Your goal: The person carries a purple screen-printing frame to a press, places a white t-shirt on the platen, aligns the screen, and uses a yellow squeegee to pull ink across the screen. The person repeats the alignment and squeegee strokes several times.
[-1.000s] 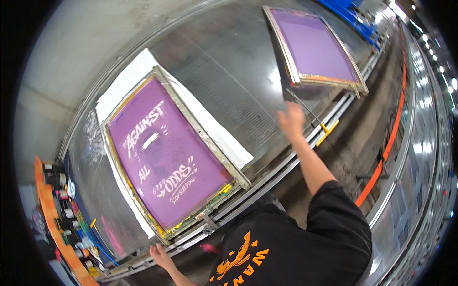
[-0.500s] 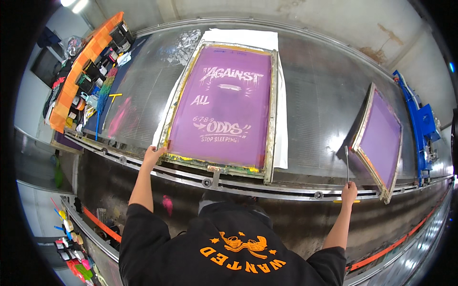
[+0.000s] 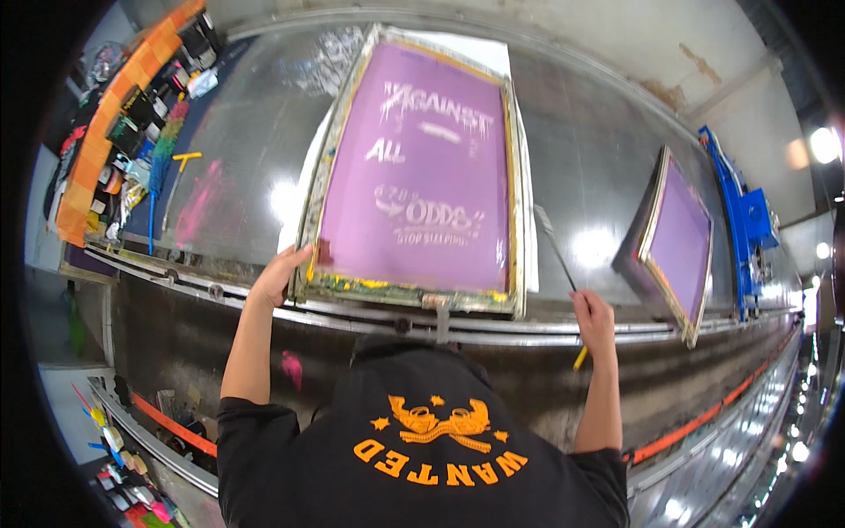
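A long grey print table [image 3: 246, 141] runs across the room, its metal rail [image 3: 370, 317] along the near edge. Lying flat on it, over a white sheet [image 3: 519, 132], is a large printing screen [image 3: 418, 172] with a purple mesh carrying pale lettering, set in a worn frame. A second purple screen [image 3: 678, 242] stands tilted on the table well to the right, with a blue machine part [image 3: 731, 211] behind it. At the far left an orange shelf [image 3: 106, 123] holds a crowd of small pots and tools, and a yellow-handled tool [image 3: 180, 172] lies on the table nearby.

A person in a black top with an orange print leans against the rail. The left hand [image 3: 280, 275] grips the near left corner of the large screen's frame, fingers wrapped over the edge. The right hand [image 3: 594, 319] is closed in a fist around a thin rod [image 3: 556, 255] with a yellow lower end; the rod slants up toward the screen's right side, just beside the frame.
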`<control>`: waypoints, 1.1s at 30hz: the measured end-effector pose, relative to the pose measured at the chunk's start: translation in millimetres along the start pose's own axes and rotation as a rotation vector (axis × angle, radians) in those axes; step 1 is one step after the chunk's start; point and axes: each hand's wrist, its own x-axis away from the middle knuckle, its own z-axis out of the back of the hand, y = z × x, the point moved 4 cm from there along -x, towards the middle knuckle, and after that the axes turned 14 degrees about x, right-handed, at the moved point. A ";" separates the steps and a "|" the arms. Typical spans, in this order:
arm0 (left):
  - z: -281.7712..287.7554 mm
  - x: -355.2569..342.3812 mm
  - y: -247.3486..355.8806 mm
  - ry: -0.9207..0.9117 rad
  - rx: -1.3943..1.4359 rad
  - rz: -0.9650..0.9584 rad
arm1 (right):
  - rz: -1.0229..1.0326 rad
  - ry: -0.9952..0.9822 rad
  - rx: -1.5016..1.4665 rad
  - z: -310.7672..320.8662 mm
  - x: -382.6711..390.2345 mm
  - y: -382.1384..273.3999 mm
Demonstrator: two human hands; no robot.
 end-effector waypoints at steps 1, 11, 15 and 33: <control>-5.1 7.0 1.8 -0.034 0.042 -0.017 | -0.033 -0.124 0.023 -1.1 -2.8 -35.9; -74.0 47.5 43.6 -0.218 0.072 -0.334 | 0.879 -0.526 0.425 39.2 -5.1 -298.2; -86.7 52.9 61.3 -0.252 0.044 -0.323 | 0.968 -0.419 0.467 52.7 11.3 -292.4; -113.5 87.6 57.9 -0.094 -0.093 -0.431 | 0.163 -0.171 0.073 74.1 -28.4 -149.0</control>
